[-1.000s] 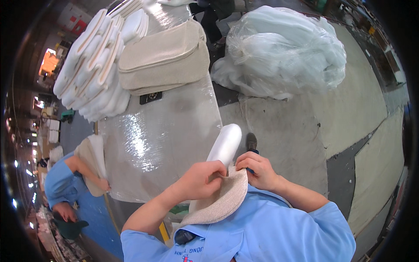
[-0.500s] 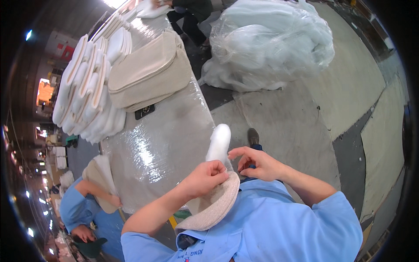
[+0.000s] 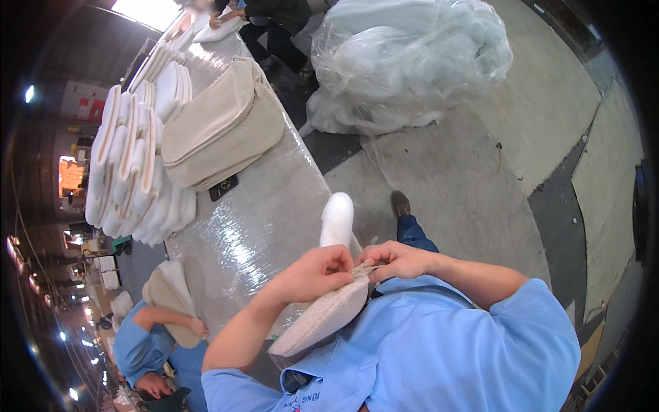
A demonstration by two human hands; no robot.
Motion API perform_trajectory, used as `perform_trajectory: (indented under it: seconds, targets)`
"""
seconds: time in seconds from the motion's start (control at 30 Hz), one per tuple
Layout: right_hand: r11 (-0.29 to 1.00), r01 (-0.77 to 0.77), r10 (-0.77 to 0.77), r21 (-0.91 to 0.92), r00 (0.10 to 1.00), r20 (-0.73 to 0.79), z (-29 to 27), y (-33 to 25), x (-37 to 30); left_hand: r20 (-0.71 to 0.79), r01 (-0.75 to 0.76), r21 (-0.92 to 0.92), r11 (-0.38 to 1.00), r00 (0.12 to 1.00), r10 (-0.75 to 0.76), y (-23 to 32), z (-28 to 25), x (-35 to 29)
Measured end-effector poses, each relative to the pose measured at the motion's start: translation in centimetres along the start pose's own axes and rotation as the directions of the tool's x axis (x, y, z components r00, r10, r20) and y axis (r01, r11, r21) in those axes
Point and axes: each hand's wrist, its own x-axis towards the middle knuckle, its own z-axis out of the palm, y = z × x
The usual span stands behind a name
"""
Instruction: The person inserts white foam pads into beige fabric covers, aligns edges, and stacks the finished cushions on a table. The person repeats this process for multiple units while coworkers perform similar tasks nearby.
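Close to my body, a beige textured fabric cover hangs bent from both hands. My left hand pinches its upper edge between thumb and fingers. My right hand is closed on the same edge just to the right, fingertips almost against the left hand's. The bit of fabric between the fingertips is gathered and partly hidden. Beyond the hands, a rounded white padding piece sticks up; where its lower end goes is hidden by my fingers.
A shiny-topped table bears a stack of beige covers, a small black item and piles of folded white padding. A large plastic-wrapped white bundle lies beyond. A co-worker at left holds a beige piece; another person is at the far end.
My right hand has come left and closed on the cover's edge beside my left hand. The cover's opening has turned out of sight, its outer side now facing up.
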Motion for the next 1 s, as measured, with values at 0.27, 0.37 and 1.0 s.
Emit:
perform_trajectory:
  seconds: [0.27,0.37,1.0]
  targets:
    - [0.843,0.102,-0.016,0.528,0.986,-0.164,2.9,2.5,-0.7,0.024,0.311,-0.089,0.946,0.950,-0.310,-0.1,-0.6,2.7]
    - [0.901,0.171,-0.076,0.399,0.967,-0.241,2.7,3.4,-0.6,0.097,0.380,0.033,0.924,0.919,-0.382,0.8,-0.7,3.3]
    - [0.997,0.067,-0.050,0.049,0.957,-0.287,2.2,0.7,0.2,0.039,0.153,0.603,0.783,0.974,-0.221,3.5,-1.5,4.1]
